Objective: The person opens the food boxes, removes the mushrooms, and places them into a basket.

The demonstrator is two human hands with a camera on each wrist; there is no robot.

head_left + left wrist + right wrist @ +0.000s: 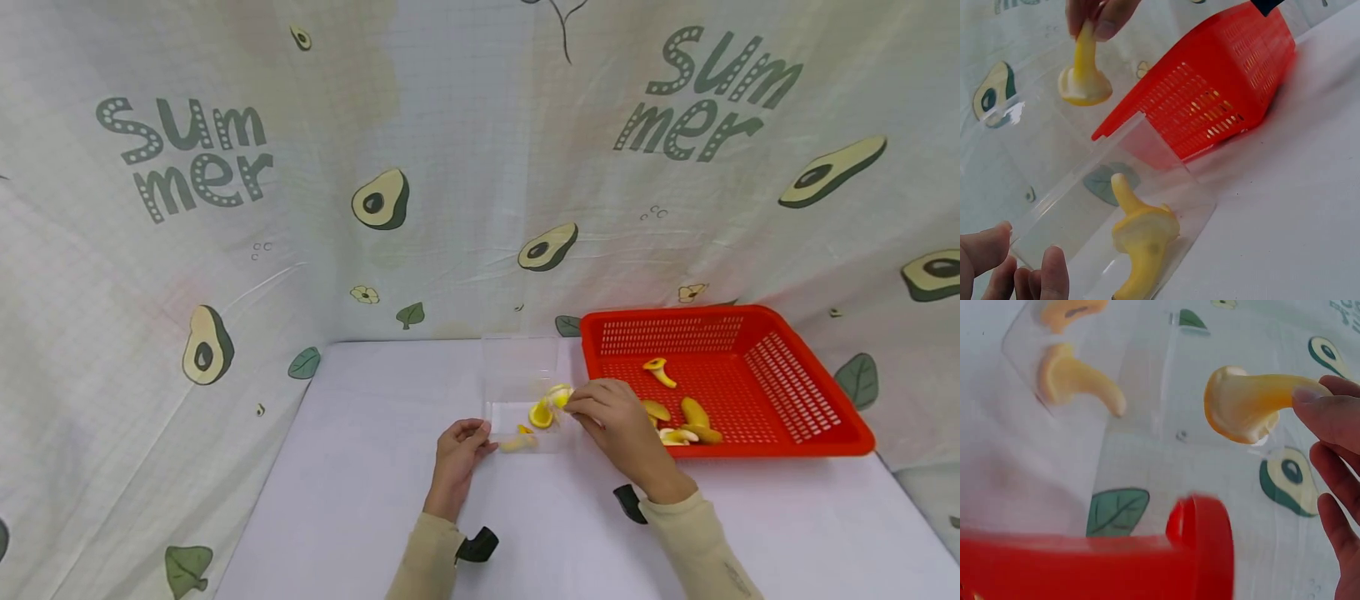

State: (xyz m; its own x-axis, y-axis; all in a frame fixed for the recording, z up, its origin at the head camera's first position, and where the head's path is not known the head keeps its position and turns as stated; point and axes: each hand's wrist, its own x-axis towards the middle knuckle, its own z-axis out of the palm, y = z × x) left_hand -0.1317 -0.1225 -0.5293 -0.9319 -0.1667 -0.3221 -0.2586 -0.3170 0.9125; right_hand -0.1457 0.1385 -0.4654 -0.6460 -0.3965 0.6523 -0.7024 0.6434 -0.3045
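Between thumb and fingers, my right hand (pixel 618 427) pinches the stem of a yellow mushroom (pixel 1254 403), its pale, frilled cap pointing down in the left wrist view. It hangs above a clear plastic box (pixel 497 414). At the box's near left edge, my left hand (pixel 459 458) holds the wall with thumb and fingertips; the exact contact is partly hidden. More yellow mushrooms (pixel 1144 231) lie inside the box, overlapping in the left wrist view. The box's clear lid (pixel 520 358) stands open at the back.
A red slotted basket (pixel 765 417) stands to the right of the box, with several yellow mushrooms (pixel 695 411) in it. White cloth (pixel 360 500) covers the table. Behind hangs a curtain (pixel 450 275) printed with avocados and leaves.
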